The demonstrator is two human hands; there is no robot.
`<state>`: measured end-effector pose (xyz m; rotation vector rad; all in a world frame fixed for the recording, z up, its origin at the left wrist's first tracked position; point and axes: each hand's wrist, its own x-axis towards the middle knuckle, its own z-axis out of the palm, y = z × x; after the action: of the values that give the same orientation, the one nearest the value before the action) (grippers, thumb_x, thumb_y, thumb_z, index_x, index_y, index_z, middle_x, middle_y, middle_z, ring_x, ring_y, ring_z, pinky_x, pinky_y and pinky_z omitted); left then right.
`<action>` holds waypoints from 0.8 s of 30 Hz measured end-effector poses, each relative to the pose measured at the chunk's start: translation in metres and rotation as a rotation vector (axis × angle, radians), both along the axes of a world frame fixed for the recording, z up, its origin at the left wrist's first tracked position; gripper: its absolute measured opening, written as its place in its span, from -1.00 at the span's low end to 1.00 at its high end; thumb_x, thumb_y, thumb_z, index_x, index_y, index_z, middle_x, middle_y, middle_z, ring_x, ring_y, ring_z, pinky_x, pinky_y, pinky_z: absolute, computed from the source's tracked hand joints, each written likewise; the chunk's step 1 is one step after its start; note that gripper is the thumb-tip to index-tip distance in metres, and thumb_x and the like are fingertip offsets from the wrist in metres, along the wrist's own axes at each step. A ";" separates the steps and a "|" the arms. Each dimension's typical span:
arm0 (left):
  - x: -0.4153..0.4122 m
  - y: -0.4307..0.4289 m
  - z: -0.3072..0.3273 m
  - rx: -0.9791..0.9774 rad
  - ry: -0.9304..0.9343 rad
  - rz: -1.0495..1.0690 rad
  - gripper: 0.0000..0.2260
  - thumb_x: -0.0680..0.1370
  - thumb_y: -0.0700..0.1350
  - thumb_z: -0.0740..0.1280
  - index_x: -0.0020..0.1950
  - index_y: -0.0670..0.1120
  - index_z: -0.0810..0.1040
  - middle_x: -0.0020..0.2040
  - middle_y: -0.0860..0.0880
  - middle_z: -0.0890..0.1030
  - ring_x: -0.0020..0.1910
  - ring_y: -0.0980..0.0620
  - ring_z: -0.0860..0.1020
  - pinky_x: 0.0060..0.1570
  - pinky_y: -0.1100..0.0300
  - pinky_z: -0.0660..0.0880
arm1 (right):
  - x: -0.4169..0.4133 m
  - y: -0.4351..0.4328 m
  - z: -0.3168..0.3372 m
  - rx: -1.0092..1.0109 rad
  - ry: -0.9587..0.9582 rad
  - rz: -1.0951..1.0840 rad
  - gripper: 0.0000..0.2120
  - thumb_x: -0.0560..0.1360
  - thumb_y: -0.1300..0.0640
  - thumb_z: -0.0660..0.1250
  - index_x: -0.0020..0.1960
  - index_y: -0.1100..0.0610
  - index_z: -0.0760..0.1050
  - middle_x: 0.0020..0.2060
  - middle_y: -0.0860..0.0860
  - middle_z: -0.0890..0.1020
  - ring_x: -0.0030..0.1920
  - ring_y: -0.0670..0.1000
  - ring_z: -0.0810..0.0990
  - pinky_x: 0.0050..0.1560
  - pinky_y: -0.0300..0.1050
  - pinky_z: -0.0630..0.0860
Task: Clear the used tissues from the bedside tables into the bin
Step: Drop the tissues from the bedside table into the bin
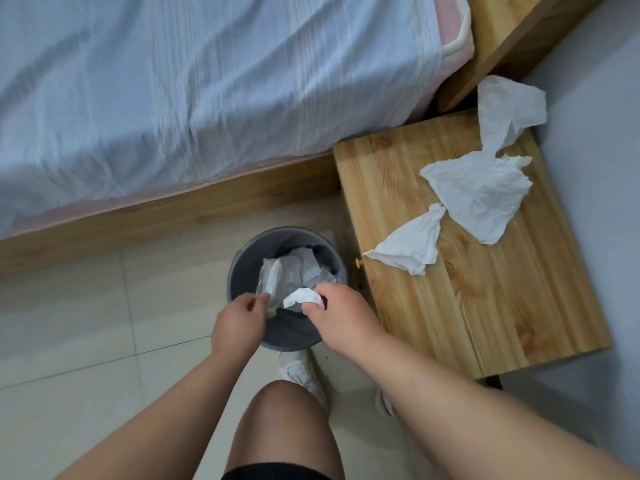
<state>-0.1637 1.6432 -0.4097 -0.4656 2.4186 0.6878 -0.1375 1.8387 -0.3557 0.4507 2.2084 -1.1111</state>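
Note:
A round grey bin stands on the floor between the bed and the wooden bedside table. Crumpled tissues lie inside it. Over the bin's near rim, my right hand is shut on a white crumpled tissue. My left hand pinches a greyish tissue that hangs over the bin's opening. Three used tissues lie on the table top: a small one at the left edge, a large one in the middle, and a long one at the far corner against the wall.
The bed with a pale blue sheet and a wooden frame fills the upper left. A pale wall borders the table on the right. Beige tiled floor lies to the left. My knee and white shoe are below the bin.

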 end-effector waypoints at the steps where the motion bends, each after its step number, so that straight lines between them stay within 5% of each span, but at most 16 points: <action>1: -0.001 -0.002 -0.003 -0.004 -0.028 0.006 -0.59 0.69 0.14 0.23 -0.19 -0.10 0.58 -0.27 -0.10 0.63 -0.20 -0.17 0.60 -0.22 0.01 0.48 | -0.003 -0.004 -0.004 -0.011 -0.024 0.005 -0.82 0.61 -0.06 0.31 0.00 0.05 0.54 -0.07 -0.01 0.62 -0.08 0.07 0.59 -0.14 0.01 0.56; 3: -0.004 -0.004 -0.007 0.012 -0.124 0.033 -0.60 0.69 0.19 0.19 -0.05 -0.09 0.60 -0.15 -0.12 0.67 -0.12 -0.20 0.64 -0.14 -0.03 0.58 | -0.008 -0.009 -0.010 -0.033 -0.096 0.007 -0.61 0.58 -0.09 0.37 0.33 0.07 0.52 0.24 0.05 0.61 0.18 0.13 0.60 0.18 0.05 0.58; 5: -0.007 -0.004 -0.007 0.055 -0.256 0.104 -0.59 0.69 0.25 0.13 0.13 -0.06 0.55 -0.03 -0.12 0.68 -0.07 -0.19 0.66 -0.21 0.00 0.60 | -0.011 -0.010 -0.013 -0.034 -0.170 0.023 -0.38 0.55 -0.12 0.42 0.53 0.06 0.36 0.42 0.07 0.49 0.35 0.14 0.53 0.30 0.01 0.51; 9: -0.008 -0.004 0.003 0.037 -0.367 0.081 -0.53 0.69 0.31 0.06 0.26 -0.04 0.48 -0.03 -0.14 0.71 -0.10 -0.17 0.69 -0.17 -0.01 0.64 | 0.000 0.006 -0.009 -0.049 -0.182 0.074 -0.44 0.57 -0.13 0.38 0.51 0.00 0.40 0.39 -0.01 0.56 0.34 0.06 0.56 0.25 -0.05 0.51; 12: -0.009 0.010 0.018 -0.092 -0.166 -0.233 -0.58 0.71 0.26 0.10 0.31 0.03 0.55 0.03 -0.06 0.71 -0.06 -0.10 0.68 -0.08 -0.03 0.66 | 0.018 0.039 0.010 -0.092 -0.144 0.007 -0.65 0.56 -0.10 0.39 0.32 -0.06 0.56 0.07 -0.16 0.66 0.06 -0.11 0.63 0.00 -0.21 0.53; 16: -0.017 0.070 0.055 0.064 0.079 -0.351 -0.71 0.68 0.22 0.20 0.26 0.16 0.60 0.01 0.18 0.67 -0.15 0.28 0.57 -0.24 0.19 0.53 | 0.035 0.106 0.045 -0.083 0.052 -0.197 -0.93 0.54 -0.05 0.40 0.00 -0.15 0.65 -0.16 -0.25 0.68 -0.13 -0.23 0.63 -0.15 -0.36 0.52; 20: -0.030 0.145 0.087 0.154 0.266 -0.576 -0.74 0.64 0.25 0.25 0.25 0.23 0.57 0.02 0.29 0.56 -0.22 0.29 0.56 -0.20 0.16 0.62 | 0.023 0.184 0.063 0.209 0.326 -0.452 -0.83 0.52 -0.02 0.43 0.11 -0.16 0.64 -0.12 -0.28 0.60 -0.17 -0.23 0.59 -0.29 -0.41 0.42; 22: -0.034 0.174 0.091 0.150 0.305 -0.670 -0.69 0.63 0.26 0.28 0.31 0.21 0.56 0.18 0.27 0.54 -0.21 0.23 0.59 -0.20 0.15 0.61 | 0.011 0.215 0.057 0.370 0.333 -0.534 -0.65 0.52 -0.04 0.43 0.30 -0.09 0.56 0.07 -0.23 0.56 -0.13 -0.18 0.62 -0.16 -0.26 0.51; 24: -0.035 0.195 0.089 0.103 0.324 -0.755 -0.63 0.62 0.28 0.30 0.38 0.20 0.51 0.35 0.24 0.49 -0.17 0.17 0.63 -0.24 0.17 0.54 | 0.002 0.235 0.047 0.433 0.304 -0.620 -0.49 0.49 -0.08 0.47 0.40 -0.04 0.47 0.27 -0.07 0.55 0.13 0.00 0.63 0.06 -0.09 0.54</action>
<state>-0.1989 1.8387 -0.3211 0.6273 2.5539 0.5603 -0.1353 2.0734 -0.3090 1.2940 2.6747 -1.0339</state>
